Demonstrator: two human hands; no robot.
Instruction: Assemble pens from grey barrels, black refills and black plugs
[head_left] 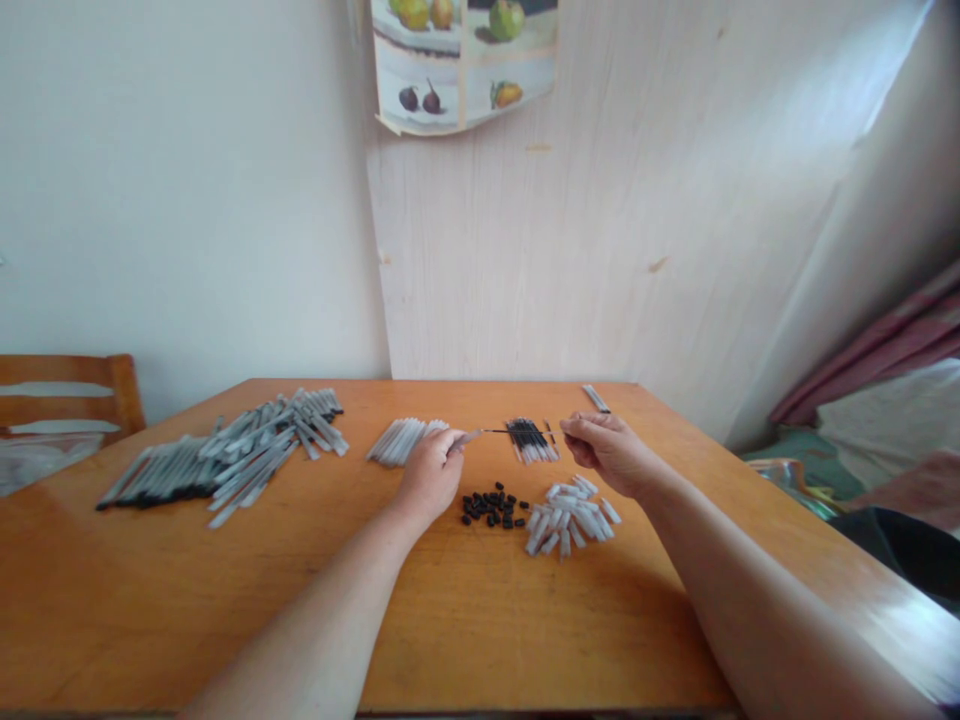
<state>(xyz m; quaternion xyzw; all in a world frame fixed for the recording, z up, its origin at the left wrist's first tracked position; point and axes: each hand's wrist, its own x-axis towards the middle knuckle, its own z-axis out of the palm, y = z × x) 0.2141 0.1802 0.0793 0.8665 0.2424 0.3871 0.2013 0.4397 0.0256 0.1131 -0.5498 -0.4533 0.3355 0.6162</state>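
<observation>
My left hand (pixel 433 472) is closed around a whitish pen barrel (pixel 468 438), whose end points right. In my right hand (pixel 609 450) the fingers pinch the far end of a thin black pen refill (pixel 510 431). The refill lies level between the hands, its left tip at the barrel's mouth; how far it reaches inside I cannot tell. Behind my left hand lies a row of clear barrels (pixel 396 442). Below the held refill is a bundle of refills with black and clear ends (pixel 531 440). Nearer are small black plugs (pixel 491 508) and a heap of translucent pen caps (pixel 571 515).
A large pile of capped pens (pixel 251 440) spreads over the table's left side. A few pens (pixel 596 398) lie at the back right. The wooden table (pixel 420 630) meets a wall with a fruit picture (pixel 465 70). A chair (pixel 124 395) stands left.
</observation>
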